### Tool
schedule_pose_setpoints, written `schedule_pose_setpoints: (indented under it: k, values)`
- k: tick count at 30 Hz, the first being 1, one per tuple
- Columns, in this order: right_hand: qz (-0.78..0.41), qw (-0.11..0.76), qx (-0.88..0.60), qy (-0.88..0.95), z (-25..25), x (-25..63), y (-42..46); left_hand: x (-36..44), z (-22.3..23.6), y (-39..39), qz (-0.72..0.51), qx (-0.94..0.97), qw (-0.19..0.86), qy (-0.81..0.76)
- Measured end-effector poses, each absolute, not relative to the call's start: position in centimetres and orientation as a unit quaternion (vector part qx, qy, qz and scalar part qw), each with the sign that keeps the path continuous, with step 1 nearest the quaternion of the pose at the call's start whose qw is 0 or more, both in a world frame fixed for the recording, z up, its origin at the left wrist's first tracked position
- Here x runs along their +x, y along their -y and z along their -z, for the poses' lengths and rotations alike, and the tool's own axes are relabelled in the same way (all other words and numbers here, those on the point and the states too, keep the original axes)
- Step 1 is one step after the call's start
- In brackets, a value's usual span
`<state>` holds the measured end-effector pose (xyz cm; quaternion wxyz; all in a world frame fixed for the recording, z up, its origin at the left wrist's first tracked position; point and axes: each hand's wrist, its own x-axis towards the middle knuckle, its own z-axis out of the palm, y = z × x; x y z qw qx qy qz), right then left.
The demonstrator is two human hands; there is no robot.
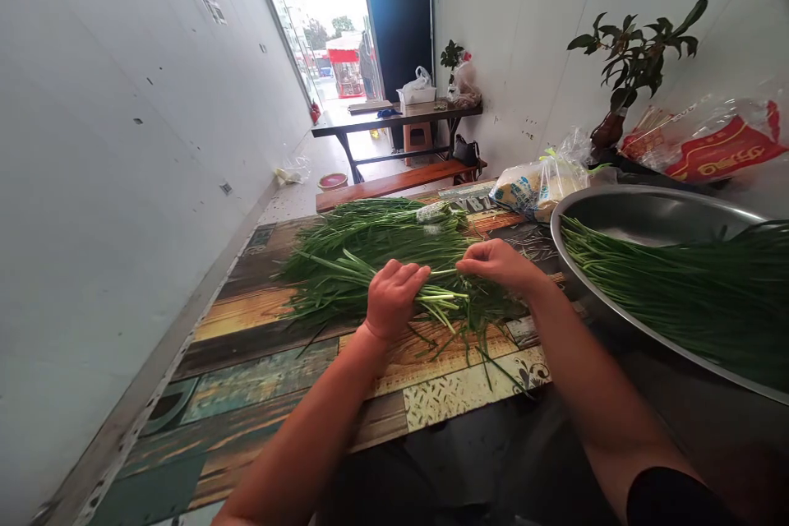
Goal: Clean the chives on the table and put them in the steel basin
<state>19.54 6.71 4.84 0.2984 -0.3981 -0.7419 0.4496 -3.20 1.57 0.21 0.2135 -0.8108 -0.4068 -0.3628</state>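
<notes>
My left hand (393, 296) is wrapped round a small bunch of garlic chives (445, 297), their pale stem ends sticking out to the right and green leaves to the left. With thumb and fingers pinched together, my right hand (498, 265) grips the end of one chive stem from that bunch. Behind both hands a large pile of chives (376, 234) covers the table, with a whitish band round part of it. Loose leaf scraps lie in front of and below my hands.
A big steel basin (616, 308) of chives stands at the right. Behind it are plastic bags (542, 181) and a potted plant (634, 57). The patterned tabletop (259, 403) runs along a white wall. Further off stand a bench (394, 185) and another table (394, 119).
</notes>
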Motion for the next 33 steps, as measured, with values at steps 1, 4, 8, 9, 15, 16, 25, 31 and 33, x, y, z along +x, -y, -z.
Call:
schedule_pose_setpoints:
  k: [1, 4, 8, 9, 15, 16, 25, 31, 33]
  values:
    - [-0.445, 0.313, -0.407, 0.734, -4.7, 19.6, -6.9, -3.2, -0.2, -1.6, 0.365, -0.809, 0.215, 0.408]
    - [-0.428, 0.389, -0.452, 0.679, -4.1, 19.5, -7.5, -3.2, -0.1, -1.6, 0.370, -0.804, 0.220, 0.409]
    - [-0.387, 0.401, -0.444, 0.702, -3.3, 18.5, -7.6, -2.8, 0.0, -1.5, 0.361, -0.817, 0.218, 0.394]
    - [-0.373, 0.389, -0.432, 0.723, -3.3, 18.1, -7.3, -2.7, 0.0, -1.5, 0.357, -0.821, 0.218, 0.390]
    - [-0.382, 0.232, -0.370, 0.814, -3.5, 16.8, -5.8, -2.3, 0.1, -1.5, 0.359, -0.830, 0.213, 0.371]
    - [-0.377, 0.222, -0.361, 0.824, -3.5, 16.8, -5.7, -2.3, 0.2, -1.5, 0.357, -0.830, 0.214, 0.371]
    - [-0.421, 0.224, -0.359, 0.802, -4.8, 19.1, -6.3, -2.2, -0.1, -1.6, 0.354, -0.832, 0.199, 0.378]
    - [-0.452, 0.346, -0.420, 0.707, -4.8, 20.7, -7.3, -2.9, 0.0, -1.6, 0.400, -0.802, 0.194, 0.399]
    - [-0.415, 0.433, -0.474, 0.645, -4.2, 21.3, -8.2, -3.4, 0.0, -1.8, 0.444, -0.772, 0.175, 0.420]
